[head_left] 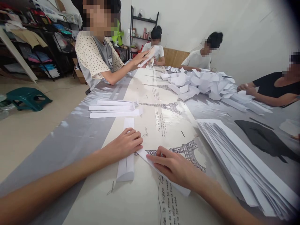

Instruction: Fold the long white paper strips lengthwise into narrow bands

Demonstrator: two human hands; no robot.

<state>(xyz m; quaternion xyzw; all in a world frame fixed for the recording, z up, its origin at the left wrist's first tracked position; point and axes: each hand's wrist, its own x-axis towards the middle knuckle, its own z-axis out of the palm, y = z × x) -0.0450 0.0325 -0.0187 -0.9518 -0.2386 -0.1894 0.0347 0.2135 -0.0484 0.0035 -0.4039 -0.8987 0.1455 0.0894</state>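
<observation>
Resting left hand (pixel 128 142), narrow, across folded paper strip (pixel 124 168); touching slanting paper strip (pixel 181 188) with right hand (pixel 174 165), slightly spread. Cannot confirm grip on either.

Strip under my left hand (pixel 131 137): white (pixel 126 172), a thin dark line down its length
Slanted strip at my right hand (pixel 173 165): plain white (pixel 184 189)
Strips ahead of my left arm: white (pixel 110 108)
Stack to my right: white (pixel 236 162), streaked with grey shadow
Far heap: white (pixel 203 82)
Tablecloth I work on: silvery grey (pixel 70 143), slightly shiny
Its middle band: cream (pixel 100 197), with black line-drawn Eiffel towers, black lettering and small black sprigs
Flat piece at my far right: near-black (pixel 260 134)
Standing person's top: cream sleeves dotted dark (pixel 87 51), grey front with a pale cartoon figure
Stool: dark green (pixel 28 95)
Back shelf: black (pixel 145 19)
Wall: off-white (pixel 246 28)
</observation>
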